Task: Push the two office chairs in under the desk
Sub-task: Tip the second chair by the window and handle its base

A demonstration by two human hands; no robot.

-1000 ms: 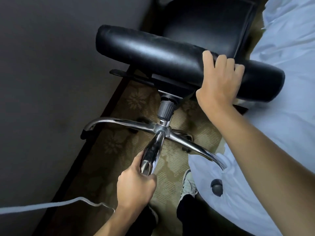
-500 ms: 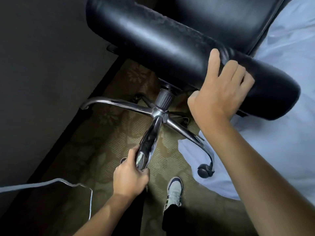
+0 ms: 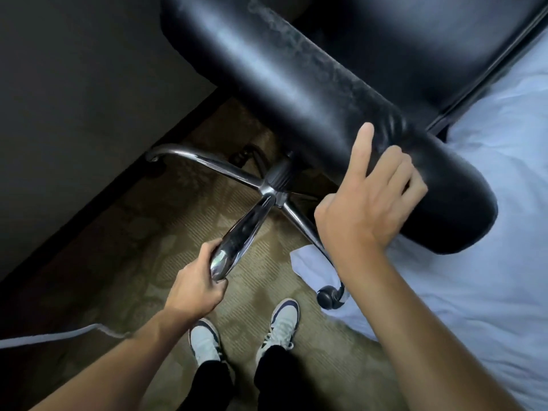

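Observation:
A black leather office chair (image 3: 296, 84) lies tipped on its side, its chrome star base (image 3: 267, 188) pointing toward me. My left hand (image 3: 195, 286) is closed around the end of one chrome leg (image 3: 237, 244). My right hand (image 3: 367, 197) presses on the padded black edge of the seat, fingers spread over it. One castor (image 3: 329, 296) shows at the end of a lower leg, resting on white cloth. No second chair and no desk top can be made out in this view.
A dark wall or panel (image 3: 74, 99) fills the left, with a dark skirting along the patterned beige carpet (image 3: 166, 232). White bedding (image 3: 489, 262) covers the right. A pale cable (image 3: 59, 335) crosses the floor at lower left. My two shoes (image 3: 281, 324) stand below the chair.
The chair has come closer and higher in view, and its base has swung with it. Both hands kept their hold; my feet are now both in view beneath.

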